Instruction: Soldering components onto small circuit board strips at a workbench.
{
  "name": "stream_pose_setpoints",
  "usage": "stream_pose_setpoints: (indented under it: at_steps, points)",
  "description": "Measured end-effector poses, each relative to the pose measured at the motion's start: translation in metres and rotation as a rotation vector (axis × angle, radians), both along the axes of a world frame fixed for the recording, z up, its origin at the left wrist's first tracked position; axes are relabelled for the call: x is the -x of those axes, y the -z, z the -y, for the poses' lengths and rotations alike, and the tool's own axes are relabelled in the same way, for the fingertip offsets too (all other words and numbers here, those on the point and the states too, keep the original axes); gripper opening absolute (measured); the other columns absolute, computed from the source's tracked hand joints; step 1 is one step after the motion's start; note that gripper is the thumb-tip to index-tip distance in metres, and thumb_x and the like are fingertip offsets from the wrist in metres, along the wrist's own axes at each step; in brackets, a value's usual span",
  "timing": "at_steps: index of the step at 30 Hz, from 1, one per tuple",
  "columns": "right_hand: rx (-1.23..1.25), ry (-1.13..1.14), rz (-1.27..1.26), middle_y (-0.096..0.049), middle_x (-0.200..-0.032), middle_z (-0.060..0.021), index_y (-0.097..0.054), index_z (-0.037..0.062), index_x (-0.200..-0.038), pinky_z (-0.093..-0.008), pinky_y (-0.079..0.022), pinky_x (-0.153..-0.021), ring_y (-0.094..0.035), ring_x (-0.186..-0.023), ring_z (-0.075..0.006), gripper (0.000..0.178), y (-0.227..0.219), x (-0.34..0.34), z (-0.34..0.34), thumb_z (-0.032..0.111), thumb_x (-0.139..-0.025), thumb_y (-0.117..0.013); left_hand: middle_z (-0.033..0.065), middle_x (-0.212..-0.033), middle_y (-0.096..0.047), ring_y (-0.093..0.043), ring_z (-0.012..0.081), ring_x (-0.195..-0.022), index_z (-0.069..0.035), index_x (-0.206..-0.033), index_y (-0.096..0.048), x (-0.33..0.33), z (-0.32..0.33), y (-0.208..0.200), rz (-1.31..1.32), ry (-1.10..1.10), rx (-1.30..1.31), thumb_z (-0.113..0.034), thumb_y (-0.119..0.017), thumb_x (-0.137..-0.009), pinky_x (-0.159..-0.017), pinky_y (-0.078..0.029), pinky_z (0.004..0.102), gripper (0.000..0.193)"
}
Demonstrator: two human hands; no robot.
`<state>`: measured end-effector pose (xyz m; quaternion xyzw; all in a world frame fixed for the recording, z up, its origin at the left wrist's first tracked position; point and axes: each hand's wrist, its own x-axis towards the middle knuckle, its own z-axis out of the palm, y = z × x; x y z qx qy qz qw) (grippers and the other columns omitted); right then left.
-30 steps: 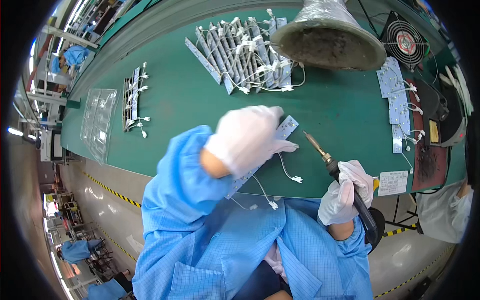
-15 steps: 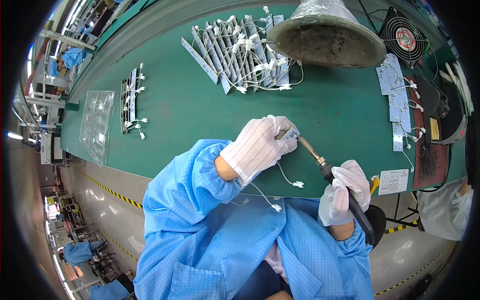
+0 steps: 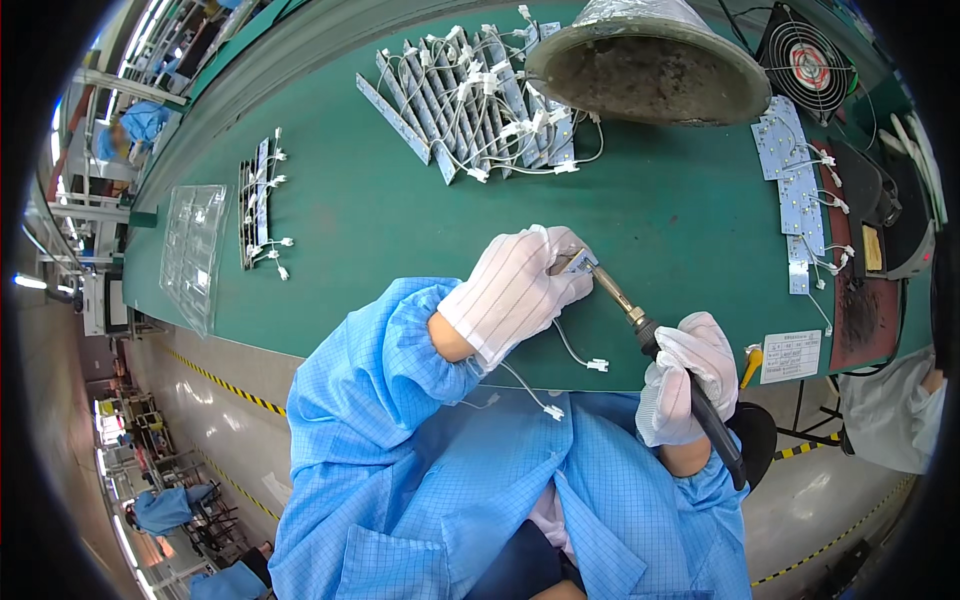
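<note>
My left hand (image 3: 515, 295), in a striped white glove, pinches a small light-blue LED circuit board (image 3: 580, 263) between thumb and fingers; the glove covers most of it. Thin white wires with white plug connectors (image 3: 597, 366) hang from beneath that hand past the table's near edge. In my gloved right hand (image 3: 692, 375) is a soldering iron (image 3: 716, 428), its black handle slanting down to the right. The iron's metal tip meets the exposed end of the board; whether it touches a joint is too small to tell.
Behind my hands lies a row of wired LED strips (image 3: 440, 110). A wide metal fume funnel (image 3: 650, 75) overhangs the table's far side, near a fan (image 3: 808, 65). Finished-looking boards (image 3: 797, 205) and a soldering station (image 3: 900, 225) sit right; a clear plastic tray (image 3: 192, 255) lies left.
The view has shifted slightly. Both hands keep their grips, and the iron's tip stays at the board's end, with only a tiny movement of the right hand.
</note>
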<state>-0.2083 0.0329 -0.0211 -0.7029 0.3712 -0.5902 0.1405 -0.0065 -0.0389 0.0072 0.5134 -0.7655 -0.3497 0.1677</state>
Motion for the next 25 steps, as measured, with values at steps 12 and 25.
stream_pose_setpoints:
  at_steps: [12, 25]
  points:
    - [0.034, 0.046, 0.024, -0.067, -0.083, -0.0159, -0.054, 0.0008, -0.090, -0.0360, -0.044, -0.053, -0.052, -0.052, -0.0234, 0.018, 0.0059, 0.0049, 0.0012, 0.003, -0.072, -0.054, 0.0119, -0.078, -0.064, -0.060, 0.0231, -0.067, -0.002, -0.096, -0.064, -0.0091, 0.0062, 0.0033, -0.008, -0.031, -0.105, -0.018, -0.069, -0.077, -0.065, -0.049, 0.0339, 0.025]
    - [0.089, 0.064, -0.052, -0.068, -0.082, -0.0150, -0.054, 0.0019, -0.089, -0.0360, -0.043, -0.051, -0.051, -0.051, -0.0234, 0.020, 0.0059, 0.0030, 0.0031, 0.003, -0.069, -0.054, 0.0097, -0.075, -0.064, -0.059, 0.0202, -0.065, -0.003, -0.098, -0.065, -0.0071, 0.0055, -0.0001, -0.035, -0.042, -0.149, -0.019, -0.069, -0.078, -0.063, -0.049, 0.0329, 0.026]
